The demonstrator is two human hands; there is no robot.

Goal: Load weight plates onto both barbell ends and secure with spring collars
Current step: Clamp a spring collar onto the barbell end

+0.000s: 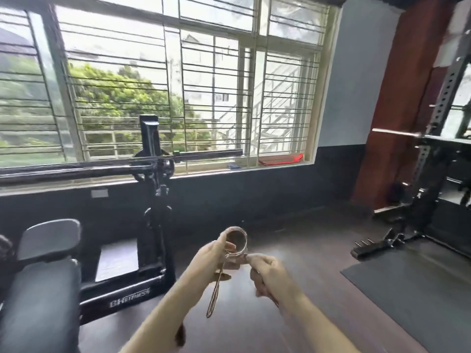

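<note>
Both hands meet low in the middle of the view, out in front of the person and above the dark floor [293, 238]. The left hand [211, 263] is closed around a spring collar [235, 242], its fingers wrapped over the left side of the wire coil, which stands up above the knuckles with its round opening facing the camera. One long wire handle of the collar hangs down below this hand, past the wrist. The right hand [267, 273] is closed too, pinching the collar's other handle just right of the coil; a short bit of metal shows between its fingers. So the collar sits between the two hands, held by both, clear of the floor.

Further out and to the left, well apart from the hands, a barbell [76, 170] lies level across a black rack upright [150, 138] in front of the window [178, 72]. Its sleeve end [211, 154] points right and looks bare along its outer length; a dark round plate [153, 164] seems to sit by the upright, though blur makes this hard to tell. A padded bench [43, 276] fills the lower left. At the right edge stands a second black rack [430, 154] above a floor mat [418, 289].
</note>
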